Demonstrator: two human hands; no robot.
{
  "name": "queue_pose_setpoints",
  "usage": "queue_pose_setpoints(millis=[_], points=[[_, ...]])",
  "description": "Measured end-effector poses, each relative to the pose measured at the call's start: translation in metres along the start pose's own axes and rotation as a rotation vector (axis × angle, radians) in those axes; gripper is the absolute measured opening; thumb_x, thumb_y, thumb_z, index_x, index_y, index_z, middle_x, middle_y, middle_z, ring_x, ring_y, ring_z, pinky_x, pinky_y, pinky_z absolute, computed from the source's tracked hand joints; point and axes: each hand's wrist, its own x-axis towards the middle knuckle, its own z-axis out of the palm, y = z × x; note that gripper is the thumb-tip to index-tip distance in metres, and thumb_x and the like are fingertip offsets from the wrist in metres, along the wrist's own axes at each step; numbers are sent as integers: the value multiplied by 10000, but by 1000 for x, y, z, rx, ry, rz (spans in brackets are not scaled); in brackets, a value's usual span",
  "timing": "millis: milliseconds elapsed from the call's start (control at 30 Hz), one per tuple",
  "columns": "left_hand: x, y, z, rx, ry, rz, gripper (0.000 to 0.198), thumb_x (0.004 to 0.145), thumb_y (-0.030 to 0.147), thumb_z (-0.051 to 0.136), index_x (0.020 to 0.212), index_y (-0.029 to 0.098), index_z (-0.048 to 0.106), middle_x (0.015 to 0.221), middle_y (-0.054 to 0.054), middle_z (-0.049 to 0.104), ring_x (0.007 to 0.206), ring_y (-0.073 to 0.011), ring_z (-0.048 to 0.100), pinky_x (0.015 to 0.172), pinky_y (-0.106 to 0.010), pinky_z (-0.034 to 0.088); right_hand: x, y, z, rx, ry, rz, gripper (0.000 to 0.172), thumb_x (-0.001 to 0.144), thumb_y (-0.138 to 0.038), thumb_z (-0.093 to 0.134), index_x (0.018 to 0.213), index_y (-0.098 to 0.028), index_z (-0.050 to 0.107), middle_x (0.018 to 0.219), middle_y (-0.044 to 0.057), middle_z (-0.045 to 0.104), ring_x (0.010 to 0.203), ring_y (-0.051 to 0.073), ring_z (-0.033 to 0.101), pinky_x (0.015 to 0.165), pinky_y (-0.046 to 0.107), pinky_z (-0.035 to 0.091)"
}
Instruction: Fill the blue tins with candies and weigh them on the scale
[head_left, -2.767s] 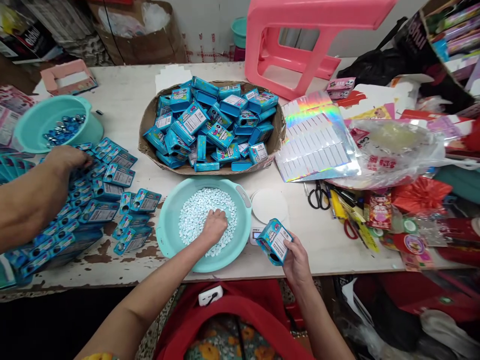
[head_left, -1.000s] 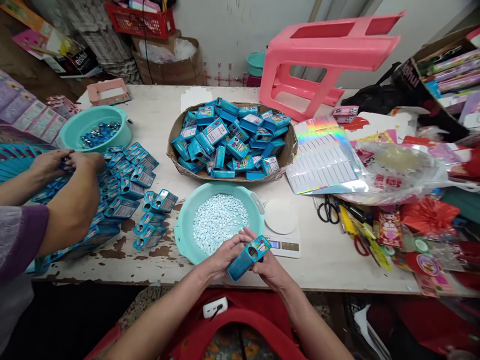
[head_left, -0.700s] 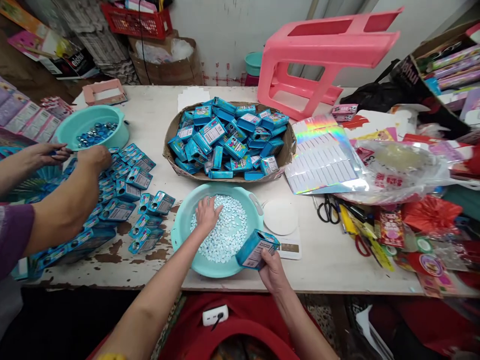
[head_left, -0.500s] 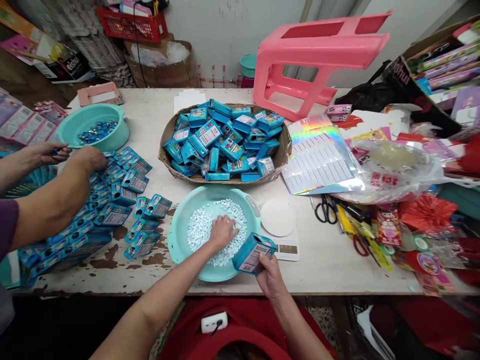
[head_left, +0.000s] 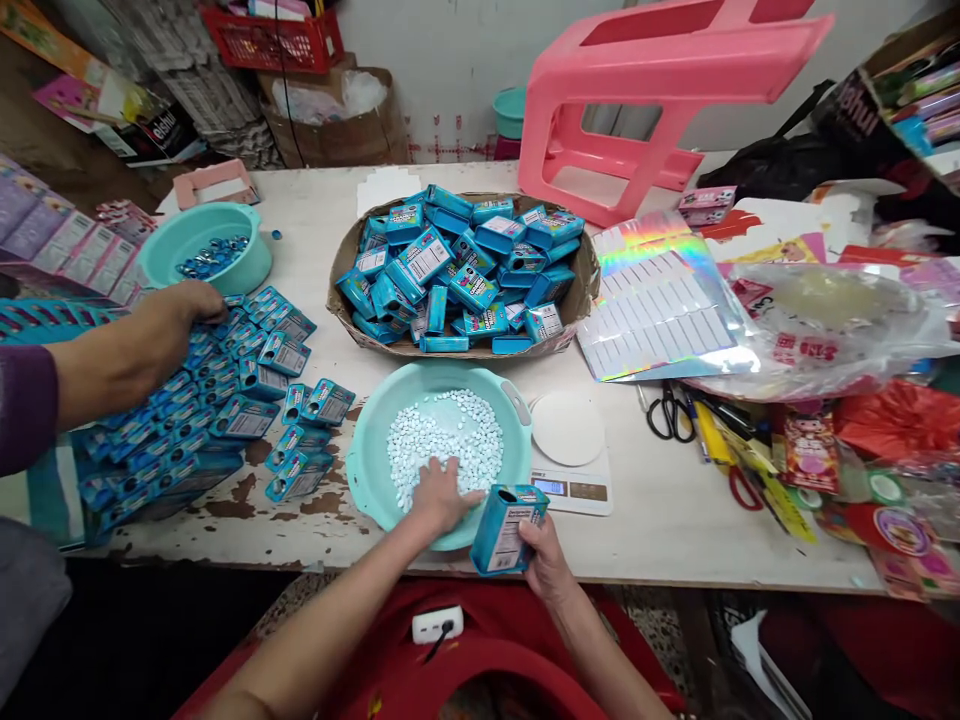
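My left hand (head_left: 441,500) rests with fingers spread at the near side of a turquoise basin (head_left: 363,468), its fingertips touching small pale-blue tablets (head_left: 450,425). In my right hand (head_left: 546,562) is a blue printed candy box (head_left: 504,540), upright at the basin's near right rim, with a dark opening in its top. A digital kitchen scale (head_left: 568,430) with a round white plate and a lit display stands just right of the basin. Behind the basin, a cut-down cardboard box (head_left: 352,325) is heaped with similar blue boxes (head_left: 427,257).
At left, a co-worker's hand (head_left: 187,310) reaches over rows of blue boxes (head_left: 187,420). A second basin (head_left: 251,255) there holds shiny blue pieces. Pink stool (head_left: 600,85), holographic sheets (head_left: 660,310), scissors (head_left: 670,412) and packaging crowd the right side.
My left hand has drawn back toward the basin's near rim, its fingers now spread. The held box has turned more upright. The co-worker's other hand has left view, and the camera has shifted slightly.
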Motion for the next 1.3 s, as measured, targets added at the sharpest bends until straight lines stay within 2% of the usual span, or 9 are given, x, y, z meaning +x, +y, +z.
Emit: queue_pose_setpoints(millis=[200,333,433,500,600,733,900,1033,1300], points=[[5,37,13,-500,14,71,429,734,404,564,1113,204,559,1122,-149,551,1006,-329,547,828,-422,420,0,-5,6,-38,7,11,375,576,-377,773,894,-197,686,800,45,734,700,232,684,706,377,553],[15,18,3,-780,-43,54,305,681,356,626,934,191,588,835,-69,622,805,-233,599,652,-306,466,-7,-16,9,-29,66,-10,350,583,-307,777,896,-201,661,822,40,728,727,220,679,722,374,549],[18,-6,-9,-1218,-191,-2,319,682,375,631,938,203,548,731,-21,603,584,-147,567,457,-221,405,-8,-35,10,-3,121,-132,402,593,-286,777,957,-222,619,868,20,711,779,195,663,751,345,534],[23,-19,-19,-1557,-302,-39,333,671,385,644,919,191,538,734,-28,606,550,-135,565,406,-197,374,-5,-50,12,-17,154,-245,401,617,-293,768,972,-238,590,856,-1,689,762,168,643,725,311,525],[30,-26,-35,-1788,-348,-67,290,687,396,633,830,168,524,659,-30,586,517,-129,563,385,-189,378,4,-66,22,-136,210,-371,359,659,-315,744,964,-239,571,823,-13,648,724,146,608,682,281,505],[22,-16,-62,-1864,-263,0,241,697,367,631,775,182,497,567,18,528,418,-94,489,329,-168,321,20,-66,44,-492,238,-455,390,658,-329,738,995,-222,573,857,6,623,760,170,585,699,307,492],[-9,9,-96,-1943,-75,295,224,735,378,606,802,182,522,602,18,532,476,-103,527,382,-186,377,34,-38,71,-888,115,-596,302,676,-252,708,958,-218,604,926,31,607,892,209,581,808,344,459],[-15,22,-98,-1921,138,343,209,730,352,622,739,174,513,583,25,536,554,-125,577,567,-256,490,38,-23,82,-991,105,-642,296,677,-193,692,958,-224,606,923,39,614,904,220,575,814,355,455],[-10,29,-96,-1865,285,368,274,724,337,647,607,160,474,613,17,558,564,-112,571,592,-259,480,42,-38,81,-1046,68,-703,321,681,-187,700,987,-233,614,957,41,635,934,218,569,845,353,439]])
